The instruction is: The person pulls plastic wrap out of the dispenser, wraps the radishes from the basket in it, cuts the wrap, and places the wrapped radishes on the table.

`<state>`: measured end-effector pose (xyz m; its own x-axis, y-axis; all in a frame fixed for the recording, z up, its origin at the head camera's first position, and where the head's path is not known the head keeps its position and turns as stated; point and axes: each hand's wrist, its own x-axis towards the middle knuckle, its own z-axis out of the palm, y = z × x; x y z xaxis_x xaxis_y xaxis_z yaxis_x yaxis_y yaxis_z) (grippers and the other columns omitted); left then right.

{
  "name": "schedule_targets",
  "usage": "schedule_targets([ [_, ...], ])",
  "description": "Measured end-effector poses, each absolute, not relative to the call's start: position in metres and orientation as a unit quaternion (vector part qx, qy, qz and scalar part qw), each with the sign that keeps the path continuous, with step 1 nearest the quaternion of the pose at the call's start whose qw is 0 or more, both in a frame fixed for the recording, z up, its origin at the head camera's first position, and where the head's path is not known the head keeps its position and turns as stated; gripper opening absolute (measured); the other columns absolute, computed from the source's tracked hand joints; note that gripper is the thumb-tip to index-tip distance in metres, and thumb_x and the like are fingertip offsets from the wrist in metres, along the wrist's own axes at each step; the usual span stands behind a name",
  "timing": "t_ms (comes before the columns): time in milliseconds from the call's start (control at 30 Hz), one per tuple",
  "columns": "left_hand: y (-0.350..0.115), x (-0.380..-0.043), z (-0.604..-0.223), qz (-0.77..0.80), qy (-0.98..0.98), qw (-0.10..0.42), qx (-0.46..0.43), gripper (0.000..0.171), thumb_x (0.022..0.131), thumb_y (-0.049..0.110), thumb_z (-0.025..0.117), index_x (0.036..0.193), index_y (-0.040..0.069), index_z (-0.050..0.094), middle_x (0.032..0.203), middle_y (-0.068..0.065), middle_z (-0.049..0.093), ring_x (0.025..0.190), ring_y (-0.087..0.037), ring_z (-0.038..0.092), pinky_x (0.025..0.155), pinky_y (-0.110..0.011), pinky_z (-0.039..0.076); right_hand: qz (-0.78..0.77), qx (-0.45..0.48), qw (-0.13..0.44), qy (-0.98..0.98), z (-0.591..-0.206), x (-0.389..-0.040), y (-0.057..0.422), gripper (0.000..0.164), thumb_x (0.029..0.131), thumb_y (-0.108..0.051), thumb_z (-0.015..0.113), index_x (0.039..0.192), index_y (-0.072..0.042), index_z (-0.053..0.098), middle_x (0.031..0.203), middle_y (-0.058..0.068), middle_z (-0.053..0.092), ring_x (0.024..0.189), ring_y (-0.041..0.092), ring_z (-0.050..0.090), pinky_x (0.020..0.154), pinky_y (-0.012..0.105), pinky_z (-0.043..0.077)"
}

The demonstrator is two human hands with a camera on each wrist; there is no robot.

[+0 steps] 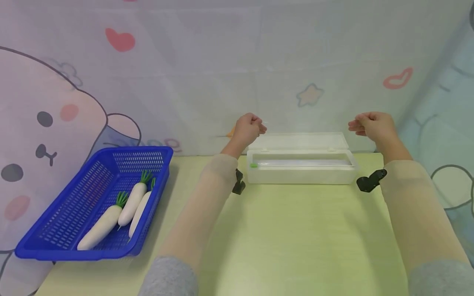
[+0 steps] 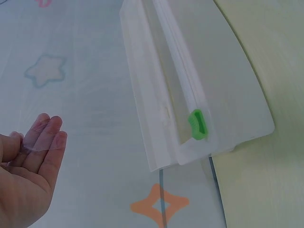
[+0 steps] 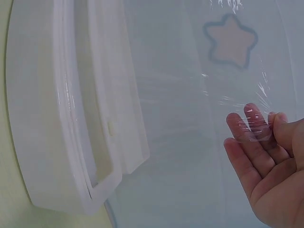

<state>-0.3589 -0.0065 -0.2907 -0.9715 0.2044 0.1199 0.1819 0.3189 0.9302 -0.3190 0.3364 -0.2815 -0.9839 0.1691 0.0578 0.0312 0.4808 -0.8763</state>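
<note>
Between thumb and index finger my left hand [image 1: 249, 129] pinches a clear plastic film [image 2: 42, 141], its other fingers held straighter behind it. My right hand [image 1: 377, 127] pinches the film's other side, where creases and glints gather at the fingertips in the right wrist view. Both hands are raised, one at either end of a white cling film dispenser [image 1: 301, 176] with its lid [image 1: 300, 141] tipped back. A green slide cutter [image 2: 198, 124] sits at the dispenser's left end. The film is hardly visible in the head view.
A blue plastic basket [image 1: 70, 255] stands on the left of the light green table [image 1: 296, 238]. Inside lie three white radishes [image 1: 101, 228] with green tops. A printed cloth [image 1: 207, 61] hangs behind the table, close to the dispenser's back.
</note>
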Motion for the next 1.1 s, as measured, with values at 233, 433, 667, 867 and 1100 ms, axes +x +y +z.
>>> schedule_targets([
  [233, -0.007, -0.358, -0.284, 0.575, 0.81, 0.003, 0.116, 0.024, 0.104, 0.014, 0.042, 0.116, -0.003, 0.054, 0.103, -0.015, 0.068, 0.099, -0.025, 0.066, 0.088, -0.035, 0.051, 0.525, -0.061, 0.07, -0.846, -0.275, -0.321, 0.335, 0.035, 0.102, -0.034, 0.043, 0.118, -0.005, 0.053, 0.074, -0.026, 0.064, 0.074, -0.01, 0.063, 0.072, 0.012, 0.051],
  [433, -0.004, -0.358, -0.277, 0.587, 0.8, 0.001, 0.125, 0.021, 0.103, 0.014, 0.042, 0.112, -0.001, 0.054, 0.102, -0.014, 0.068, 0.099, -0.026, 0.065, 0.088, -0.036, 0.051, 0.55, -0.043, 0.083, -0.83, -0.268, -0.318, 0.339, 0.029, 0.102, -0.03, 0.045, 0.112, -0.003, 0.052, 0.074, -0.025, 0.065, 0.072, -0.009, 0.065, 0.069, 0.012, 0.051],
  [667, -0.004, -0.358, -0.272, 0.59, 0.798, 0.0, 0.123, 0.021, 0.103, 0.015, 0.043, 0.112, 0.0, 0.055, 0.102, -0.014, 0.069, 0.096, -0.023, 0.067, 0.086, -0.033, 0.052, 0.548, -0.046, 0.081, -0.831, -0.261, -0.318, 0.34, 0.031, 0.101, -0.029, 0.046, 0.114, -0.001, 0.052, 0.074, -0.024, 0.065, 0.072, -0.009, 0.065, 0.068, 0.012, 0.051],
  [867, -0.008, -0.357, -0.267, 0.6, 0.79, 0.002, 0.128, 0.02, 0.103, 0.014, 0.043, 0.111, 0.0, 0.056, 0.102, -0.015, 0.069, 0.098, -0.024, 0.067, 0.086, -0.034, 0.052, 0.559, -0.051, 0.077, -0.824, -0.258, -0.317, 0.337, 0.032, 0.1, -0.032, 0.048, 0.115, -0.004, 0.053, 0.075, -0.023, 0.066, 0.072, -0.008, 0.065, 0.069, 0.012, 0.051],
  [1100, -0.005, -0.354, -0.262, 0.598, 0.789, -0.001, 0.138, 0.02, 0.103, 0.014, 0.043, 0.111, 0.0, 0.055, 0.103, -0.015, 0.068, 0.098, -0.024, 0.067, 0.088, -0.035, 0.052, 0.58, -0.051, 0.077, -0.809, -0.253, -0.312, 0.34, 0.023, 0.1, -0.029, 0.048, 0.111, -0.009, 0.053, 0.074, -0.022, 0.067, 0.072, -0.006, 0.066, 0.068, 0.012, 0.052],
])
